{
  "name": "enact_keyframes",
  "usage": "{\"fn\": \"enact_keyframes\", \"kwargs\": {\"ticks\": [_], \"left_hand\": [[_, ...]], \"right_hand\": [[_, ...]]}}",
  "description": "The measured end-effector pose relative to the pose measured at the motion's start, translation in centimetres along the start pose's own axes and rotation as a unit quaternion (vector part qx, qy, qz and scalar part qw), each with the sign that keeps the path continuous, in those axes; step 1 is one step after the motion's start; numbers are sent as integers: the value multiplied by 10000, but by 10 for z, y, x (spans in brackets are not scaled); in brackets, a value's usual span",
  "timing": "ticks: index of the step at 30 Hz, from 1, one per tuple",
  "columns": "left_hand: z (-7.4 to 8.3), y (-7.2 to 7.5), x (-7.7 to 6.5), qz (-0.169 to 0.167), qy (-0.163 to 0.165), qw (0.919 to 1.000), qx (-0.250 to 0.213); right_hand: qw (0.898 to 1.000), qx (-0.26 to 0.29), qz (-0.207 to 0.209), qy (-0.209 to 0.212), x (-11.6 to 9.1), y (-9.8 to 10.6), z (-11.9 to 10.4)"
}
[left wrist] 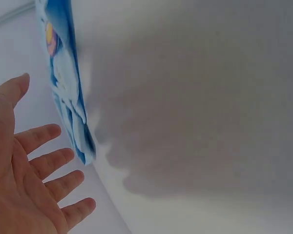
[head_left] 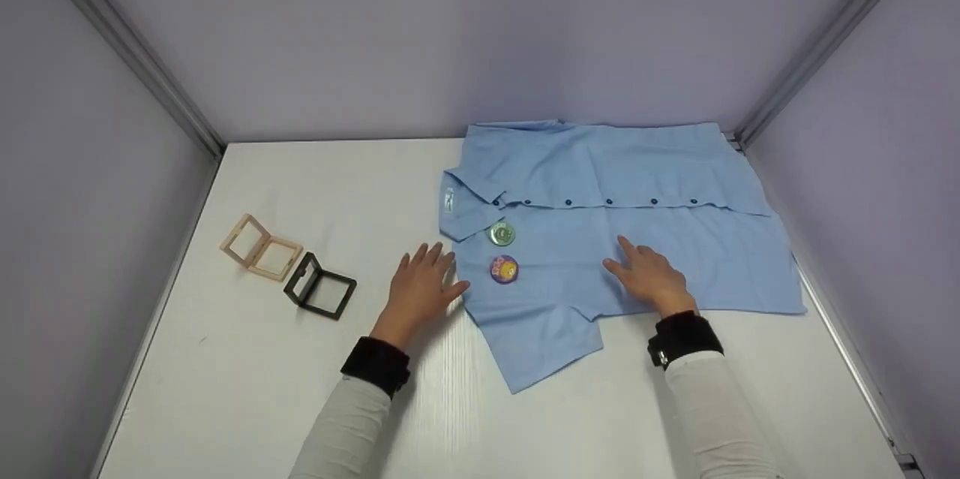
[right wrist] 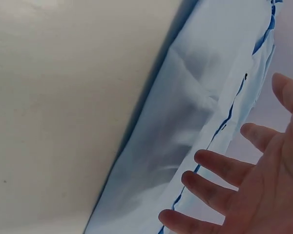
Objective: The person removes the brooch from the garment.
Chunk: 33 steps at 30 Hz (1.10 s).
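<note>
A light blue short-sleeved shirt [head_left: 555, 254] with dark buttons lies spread on the table, its collar [head_left: 469, 209] to the left. On its chest sit a green round badge [head_left: 502, 233] and a purple round badge [head_left: 504, 269] with a yellow figure. My left hand [head_left: 420, 287] is beside the shirt's collar end, fingers spread and thumb tip over the fabric edge. Nothing is in its palm in the left wrist view. Over the lower front of the shirt is my right hand [head_left: 649, 276], its fingers apart and holding nothing; the right wrist view shows its shadow on the cloth.
Two small open hinged frames stand at the left of the white table [head_left: 225, 374]: a light wooden frame [head_left: 262, 248] and a black frame [head_left: 321, 290]. Grey panels [head_left: 510, 36] enclose the table at the back and both sides.
</note>
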<state>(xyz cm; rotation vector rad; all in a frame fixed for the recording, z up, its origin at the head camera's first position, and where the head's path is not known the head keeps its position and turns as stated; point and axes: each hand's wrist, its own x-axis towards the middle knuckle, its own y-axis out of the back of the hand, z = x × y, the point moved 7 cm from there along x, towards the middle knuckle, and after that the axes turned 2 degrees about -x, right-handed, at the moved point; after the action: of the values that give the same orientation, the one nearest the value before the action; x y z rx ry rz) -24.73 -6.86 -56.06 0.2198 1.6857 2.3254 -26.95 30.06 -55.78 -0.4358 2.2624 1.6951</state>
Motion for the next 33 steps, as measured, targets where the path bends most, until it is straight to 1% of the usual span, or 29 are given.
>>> {"fn": "enact_keyframes", "kwargs": {"ticks": [4,7,11,14,18,25,30,33], "left_hand": [[13,-11,5,-151,-167,9996,191],[18,-16,7,-261,-270,9992,104],[21,-20,5,-395,-396,9983,-146],[20,-23,2,-445,-432,9980,-126],[19,-23,0,-501,-365,9981,38],[16,-17,-3,-737,-44,9967,328],[8,-9,-8,-635,61,9962,592],[1,-5,-13,-620,137,9962,592]], "right_hand": [[10000,33,-10,-47,-1,-5,3],[10000,-10,-1,-40,-2,-8,5],[10000,-58,-10,2,-2,-11,6],[9999,-120,-9,39,-2,-12,5],[9995,-310,-9,35,-1,-12,4],[9988,-485,-67,61,1,-15,-5],[9984,-523,-46,214,0,-17,-18],[9979,-553,-6,324,0,-19,-25]]}}
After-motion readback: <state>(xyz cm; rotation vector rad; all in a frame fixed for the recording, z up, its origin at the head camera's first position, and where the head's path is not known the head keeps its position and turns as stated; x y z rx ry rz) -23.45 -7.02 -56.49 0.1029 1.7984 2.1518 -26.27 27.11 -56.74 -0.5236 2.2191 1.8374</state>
